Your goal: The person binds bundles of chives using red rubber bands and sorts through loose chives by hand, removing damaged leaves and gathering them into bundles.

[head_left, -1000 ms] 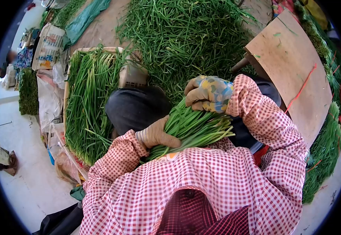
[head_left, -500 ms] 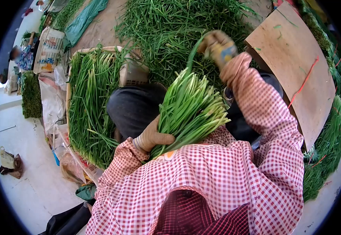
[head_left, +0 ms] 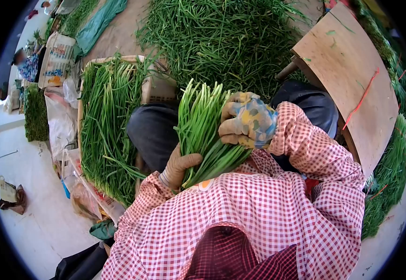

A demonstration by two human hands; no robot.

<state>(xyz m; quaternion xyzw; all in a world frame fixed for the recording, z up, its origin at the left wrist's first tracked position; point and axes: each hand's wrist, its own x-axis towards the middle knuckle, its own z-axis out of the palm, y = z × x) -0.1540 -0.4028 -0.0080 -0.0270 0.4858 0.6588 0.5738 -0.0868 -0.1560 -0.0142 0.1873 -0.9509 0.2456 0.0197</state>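
A bundle of long green stalks [head_left: 197, 119] with pale ends upward lies across my lap, leaning slightly. My left hand [head_left: 180, 165], in a tan glove, is wrapped round its lower left side with the thumb over the stalks. On the bundle's right side, my right hand [head_left: 246, 120], in a blue and yellow patterned glove, has its fingers curled against the stalks; its fingertips press on them. The bundle's lower end runs down against my checked shirt.
A crate [head_left: 79, 112] full of similar stalks stands on the left. Loose greens [head_left: 221, 42] are heaped ahead. To the right is a brown board [head_left: 352, 79] with a red string. Another person [head_left: 28, 65] is at the far left.
My right hand has come down from above the heap, where it held a green strand, onto the bundle's right side. The bundle has turned more upright, its pale ends now pointing up.
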